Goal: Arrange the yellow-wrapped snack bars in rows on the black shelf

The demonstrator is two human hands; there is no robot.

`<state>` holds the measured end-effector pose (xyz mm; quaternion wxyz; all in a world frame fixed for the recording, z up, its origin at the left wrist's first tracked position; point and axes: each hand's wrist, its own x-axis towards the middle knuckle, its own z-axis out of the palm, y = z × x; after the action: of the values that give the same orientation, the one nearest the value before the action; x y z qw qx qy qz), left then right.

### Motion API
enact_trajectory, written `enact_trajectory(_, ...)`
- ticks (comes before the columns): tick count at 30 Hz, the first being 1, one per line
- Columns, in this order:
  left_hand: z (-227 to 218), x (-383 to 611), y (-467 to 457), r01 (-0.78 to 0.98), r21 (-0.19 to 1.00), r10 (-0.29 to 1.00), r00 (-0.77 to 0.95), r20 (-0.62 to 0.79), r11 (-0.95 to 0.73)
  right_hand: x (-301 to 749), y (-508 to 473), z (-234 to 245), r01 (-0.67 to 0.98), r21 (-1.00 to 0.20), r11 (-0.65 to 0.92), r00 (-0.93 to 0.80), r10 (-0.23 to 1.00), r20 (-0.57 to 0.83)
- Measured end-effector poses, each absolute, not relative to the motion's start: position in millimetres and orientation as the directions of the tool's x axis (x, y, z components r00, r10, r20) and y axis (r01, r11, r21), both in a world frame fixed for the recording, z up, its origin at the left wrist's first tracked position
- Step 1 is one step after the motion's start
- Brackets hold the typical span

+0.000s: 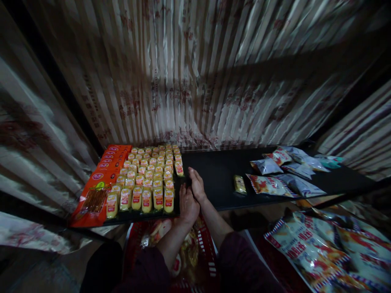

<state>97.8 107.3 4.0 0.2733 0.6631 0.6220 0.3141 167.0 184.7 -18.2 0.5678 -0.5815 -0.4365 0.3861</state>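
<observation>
Both hands are on the black shelf (210,167), just right of several rows of small yellow wrapped cakes (146,199) standing upright. My left hand (187,204) points away from me, fingers stretched out, close to the front row's right end. Beside it, my right hand (197,185) is held flat on edge with its fingers extended, the two hands touching or nearly so. Nothing shows in either hand, though the space between them is partly hidden. One cake (179,168) at the right side of the rows is near my right fingertips.
Orange snack packets (94,199) stand in a row at the shelf's left. A lone wrapped cake (240,184) lies right of my hands, before several white-and-blue bags (269,185). Below are an open red box (203,244) of cakes and more bags (308,244). A striped curtain (183,81) hangs behind.
</observation>
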Motion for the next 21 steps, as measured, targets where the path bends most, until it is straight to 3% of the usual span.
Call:
enact_trajectory(7, 2, 86, 75, 0.667, 0.733, 0.991, 0.094, 0.096, -0.134, 154, 147, -21, 0.036, -0.999, 0.001, 0.344, 0.939, 0.013)
enact_trajectory(16, -16, 66, 25, 0.590, 0.768, 0.968, 0.189, 0.167, -0.248, 136, 91, -25, 0.002, -1.000, 0.016, 0.227, 0.974, 0.016)
enact_trajectory(21, -36, 57, -2, 0.666, 0.708, 0.961, 0.267, 0.070, -0.236, 128, 52, -28, 0.091, -0.994, 0.063, 0.199, 0.977, 0.080)
